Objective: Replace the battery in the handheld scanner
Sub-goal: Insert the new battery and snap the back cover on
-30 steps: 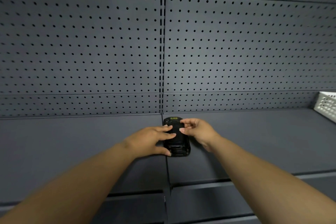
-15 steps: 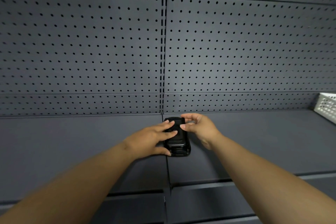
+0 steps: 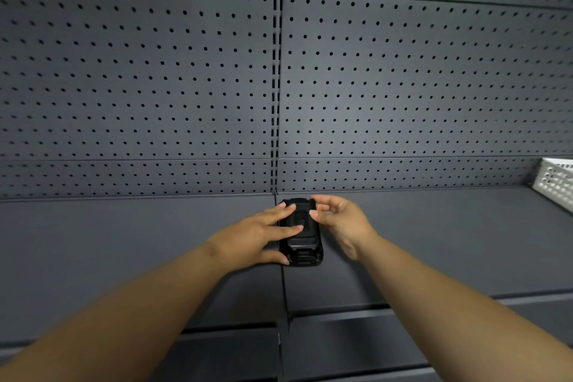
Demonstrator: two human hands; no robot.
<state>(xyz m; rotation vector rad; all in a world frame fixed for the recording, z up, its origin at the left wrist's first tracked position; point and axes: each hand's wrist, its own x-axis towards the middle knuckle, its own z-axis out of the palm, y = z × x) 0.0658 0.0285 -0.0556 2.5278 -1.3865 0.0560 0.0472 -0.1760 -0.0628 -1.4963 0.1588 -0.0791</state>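
A black handheld scanner (image 3: 305, 257) lies back-up on the grey shelf (image 3: 434, 242), close to the pegboard wall. A black battery (image 3: 299, 237) sits in its back. My left hand (image 3: 248, 242) grips the scanner from the left, with two fingers lying across the battery and the thumb at the lower left corner. My right hand (image 3: 341, 220) pinches the upper right of the battery, thumb on its face and index finger over the scanner's top edge. The scanner's front face is hidden underneath.
A dark perforated pegboard wall (image 3: 403, 87) rises right behind the scanner. A white perforated basket (image 3: 556, 184) stands at the far right of the shelf. The shelf's front lip (image 3: 403, 310) runs below my forearms, with a lower shelf under it.
The battery has gone down into the scanner's back, covering the yellowish label at the top of the compartment. My right hand has shifted up to the upper right corner. My left hand has held still.
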